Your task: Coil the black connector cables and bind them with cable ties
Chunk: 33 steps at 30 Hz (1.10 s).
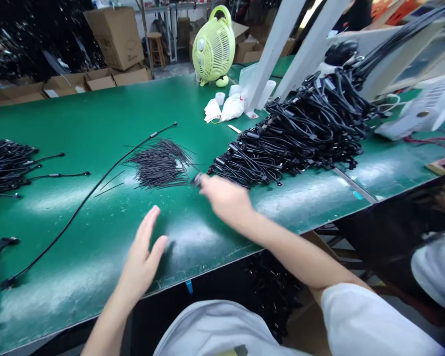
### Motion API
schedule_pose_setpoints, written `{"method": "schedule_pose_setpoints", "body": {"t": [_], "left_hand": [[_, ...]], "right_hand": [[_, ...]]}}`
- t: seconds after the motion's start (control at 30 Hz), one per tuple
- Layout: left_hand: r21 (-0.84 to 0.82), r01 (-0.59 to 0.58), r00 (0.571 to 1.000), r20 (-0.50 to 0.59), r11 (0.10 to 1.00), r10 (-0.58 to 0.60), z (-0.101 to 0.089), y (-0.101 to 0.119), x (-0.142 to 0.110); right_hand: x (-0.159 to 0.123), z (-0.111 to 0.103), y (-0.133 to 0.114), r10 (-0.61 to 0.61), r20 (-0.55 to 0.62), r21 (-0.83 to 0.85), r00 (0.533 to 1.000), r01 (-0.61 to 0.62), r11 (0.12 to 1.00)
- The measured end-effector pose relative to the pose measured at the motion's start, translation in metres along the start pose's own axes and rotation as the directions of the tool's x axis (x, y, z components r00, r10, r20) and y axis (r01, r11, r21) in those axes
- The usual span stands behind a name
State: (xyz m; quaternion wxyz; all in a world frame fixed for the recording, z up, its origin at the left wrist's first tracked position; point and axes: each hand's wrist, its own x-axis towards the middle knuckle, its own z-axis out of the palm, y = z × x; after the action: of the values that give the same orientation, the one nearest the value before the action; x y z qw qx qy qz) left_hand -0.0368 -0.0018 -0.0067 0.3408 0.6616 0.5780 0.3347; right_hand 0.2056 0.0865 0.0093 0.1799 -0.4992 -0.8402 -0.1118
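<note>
My right hand [224, 195] reaches out over the green table [96, 123], blurred, its fingertips at a small dark cable end [197, 179] beside a big heap of black cables [304, 133]. Whether the fingers grip it is unclear. My left hand [143, 257] hovers flat above the near table edge, fingers stretched out and holding nothing. A pile of thin black ties [159, 165] lies just left of my right hand. One long black cable [89, 193] runs diagonally across the table.
More black cables [3, 165] lie at the left edge. A green fan [213, 47], white cups and a white bag [232, 106] stand at the back. Cardboard boxes [114, 37] sit behind the table. Another person [437, 267] sits at the right.
</note>
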Motion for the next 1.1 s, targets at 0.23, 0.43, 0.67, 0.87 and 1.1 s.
{"method": "schedule_pose_setpoints", "body": {"t": [0.23, 0.43, 0.67, 0.87, 1.1], "left_hand": [[0.673, 0.23, 0.946, -0.325, 0.703, 0.001, -0.114, -0.08, -0.017], [0.814, 0.386, 0.921, -0.369, 0.434, -0.127, -0.154, -0.107, -0.038], [0.752, 0.408, 0.901, -0.424, 0.517, -0.094, -0.153, -0.096, -0.041], [0.732, 0.362, 0.932, -0.29, 0.577, -0.216, -0.157, -0.094, -0.071], [0.03, 0.405, 0.852, -0.376, 0.914, -0.365, -0.153, -0.063, -0.088]], "right_hand": [[0.029, 0.017, 0.103, 0.235, 0.047, -0.257, 0.971, -0.216, 0.942], [0.023, 0.003, 0.086, 0.181, 0.028, -0.309, 0.983, -0.164, 0.937], [0.072, -0.005, -0.021, -0.25, 0.059, 0.016, 0.966, 0.25, 0.968], [0.128, 0.03, -0.151, -0.587, 0.187, 0.185, 0.788, 0.559, 0.809], [0.204, 0.051, -0.222, -0.614, 0.21, 0.137, 0.761, 0.598, 0.789]]}}
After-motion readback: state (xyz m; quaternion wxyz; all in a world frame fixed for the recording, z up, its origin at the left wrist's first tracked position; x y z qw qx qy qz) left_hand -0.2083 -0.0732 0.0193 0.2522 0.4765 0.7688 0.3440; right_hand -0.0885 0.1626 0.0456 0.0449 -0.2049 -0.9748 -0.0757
